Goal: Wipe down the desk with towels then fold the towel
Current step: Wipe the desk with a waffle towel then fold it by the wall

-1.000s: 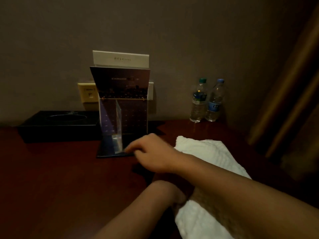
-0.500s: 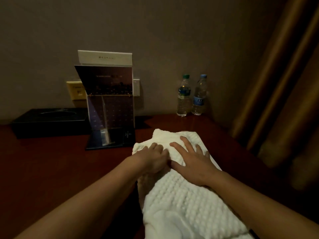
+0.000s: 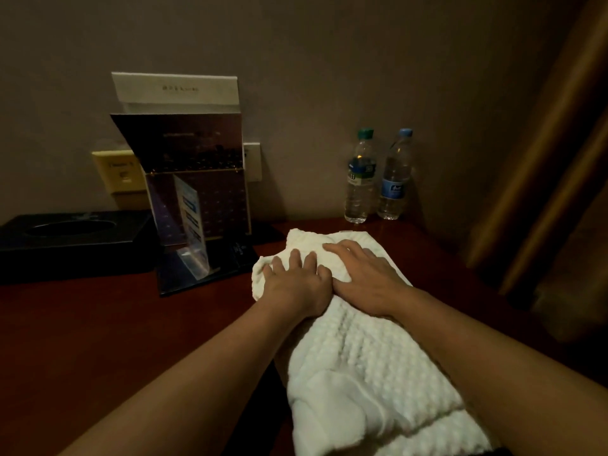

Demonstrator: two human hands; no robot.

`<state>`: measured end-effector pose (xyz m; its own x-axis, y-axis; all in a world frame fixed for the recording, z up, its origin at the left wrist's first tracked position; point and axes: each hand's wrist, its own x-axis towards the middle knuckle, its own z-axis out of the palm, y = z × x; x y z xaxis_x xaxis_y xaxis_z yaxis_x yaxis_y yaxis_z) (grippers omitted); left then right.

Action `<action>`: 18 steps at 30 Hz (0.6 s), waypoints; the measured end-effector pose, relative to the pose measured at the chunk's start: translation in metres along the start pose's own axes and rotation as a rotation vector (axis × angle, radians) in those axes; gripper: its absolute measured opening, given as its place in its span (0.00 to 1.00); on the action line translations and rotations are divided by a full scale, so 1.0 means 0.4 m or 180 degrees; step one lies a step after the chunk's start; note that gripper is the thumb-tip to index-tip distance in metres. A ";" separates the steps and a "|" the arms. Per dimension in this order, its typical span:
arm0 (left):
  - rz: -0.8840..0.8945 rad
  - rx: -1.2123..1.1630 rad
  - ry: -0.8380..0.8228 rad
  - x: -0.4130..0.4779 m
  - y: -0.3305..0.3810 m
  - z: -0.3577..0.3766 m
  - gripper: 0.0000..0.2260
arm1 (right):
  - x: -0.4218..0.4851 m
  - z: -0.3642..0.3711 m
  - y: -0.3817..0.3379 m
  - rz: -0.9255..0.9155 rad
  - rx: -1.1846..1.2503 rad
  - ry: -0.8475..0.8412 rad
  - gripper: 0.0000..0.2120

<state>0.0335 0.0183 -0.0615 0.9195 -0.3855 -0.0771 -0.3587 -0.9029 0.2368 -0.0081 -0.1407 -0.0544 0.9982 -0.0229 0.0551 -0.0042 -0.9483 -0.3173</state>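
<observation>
Desk [image 3: 115, 324]: dark reddish wood, set against a grey wall.
Towel [image 3: 371, 366]: white, with a waffle weave, lying bunched in a long strip on the right half of the desk. It runs from the near edge toward the back edge, and its far end stops short of the bottles.
Left hand [image 3: 296, 284]: palm down on the far left part of the towel, fingers spread apart and pressing into the cloth, gripping nothing.
Right hand [image 3: 365, 278]: flat on the towel just beside the left hand, fingers straight and close together, pointing toward the back left. The 2 hands touch at the thumb side.
Bottles: 2 clear water bottles stand upright near the back right corner, side by side, 1 with a green cap [image 3: 360, 179] and 1 with a blue cap [image 3: 394, 179].
Card stand [image 3: 194, 179]: at the middle of the back edge, upright, holding a dark card with a white 1 behind it, on a dark base.
Tissue box [image 3: 72, 238]: black, along the back left edge, just beside the stand.
Wall plate [image 3: 118, 171]: yellowish, on the wall behind the stand.
Curtain [image 3: 543, 192]: brown folds past the right edge of the desk.
</observation>
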 end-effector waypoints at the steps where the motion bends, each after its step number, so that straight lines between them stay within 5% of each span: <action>1: 0.0137 0.0132 0.0085 0.010 -0.005 0.008 0.30 | 0.006 0.003 0.004 -0.0023 0.0077 0.0036 0.36; 10: 0.0580 0.0252 0.0019 0.068 -0.031 0.066 0.44 | -0.011 0.014 -0.011 0.0215 -0.0116 0.0288 0.23; 18: 0.0886 0.0349 -0.0102 0.051 -0.001 0.043 0.47 | -0.063 0.010 0.000 0.0555 -0.0230 0.0274 0.25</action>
<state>0.0496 0.0075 -0.0797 0.7785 -0.6253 -0.0549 -0.6131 -0.7762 0.1472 -0.0328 -0.1389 -0.0595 0.9733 -0.2126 0.0870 -0.1838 -0.9478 -0.2605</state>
